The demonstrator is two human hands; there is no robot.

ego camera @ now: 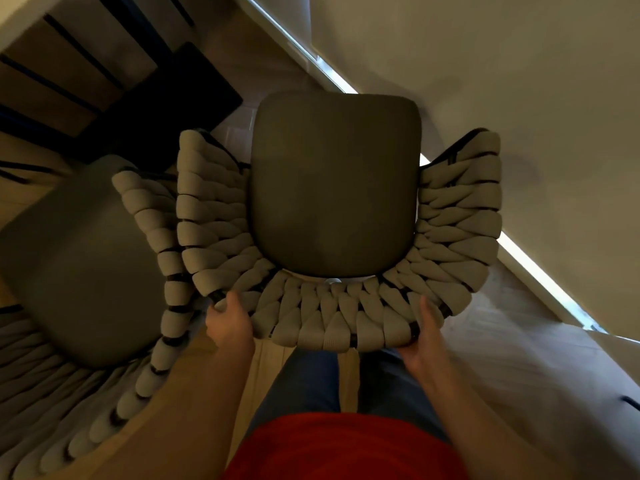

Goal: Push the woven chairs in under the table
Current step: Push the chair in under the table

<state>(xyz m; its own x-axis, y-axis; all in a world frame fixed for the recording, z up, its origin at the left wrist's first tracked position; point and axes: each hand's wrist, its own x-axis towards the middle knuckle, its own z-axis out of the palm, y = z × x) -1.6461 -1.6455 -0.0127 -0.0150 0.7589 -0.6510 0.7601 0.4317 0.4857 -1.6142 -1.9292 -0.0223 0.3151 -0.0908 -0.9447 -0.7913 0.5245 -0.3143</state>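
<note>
A woven chair point(332, 317) with a grey rope back and a dark seat cushion point(334, 185) stands directly below me. My left hand point(228, 323) grips the left rear of its curved back. My right hand point(424, 336) grips the right rear of the same back. A second woven chair point(79, 258) stands at the left, its armrest touching the first chair's left side. The slatted table point(69, 64) with dark frame lies at the upper left; neither chair's seat is under it.
A pale wall point(519, 81) with a bright strip along its base point(540, 271) runs diagonally on the right, close to the chair's right arm. Wooden floor point(502, 358) shows behind the chair. My legs and red shirt fill the bottom centre.
</note>
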